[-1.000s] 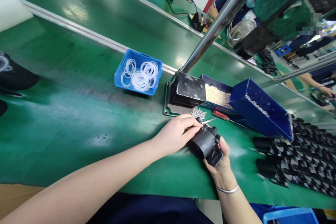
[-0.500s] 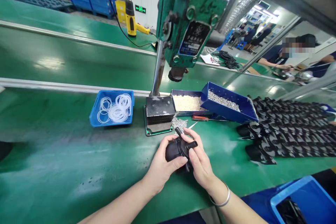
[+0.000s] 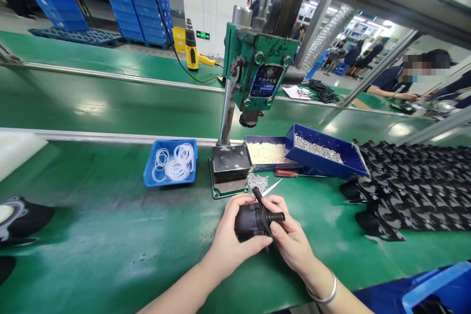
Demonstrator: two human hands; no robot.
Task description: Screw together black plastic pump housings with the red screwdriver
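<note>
Left hand, right hand: fingers half-curled, gripping black housing. Blue tray of white rings on desk, beyond, left.

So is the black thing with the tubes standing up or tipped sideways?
Tipped sideways: the black part is held between the left hand and the right hand, its end tube pointing right.
</note>
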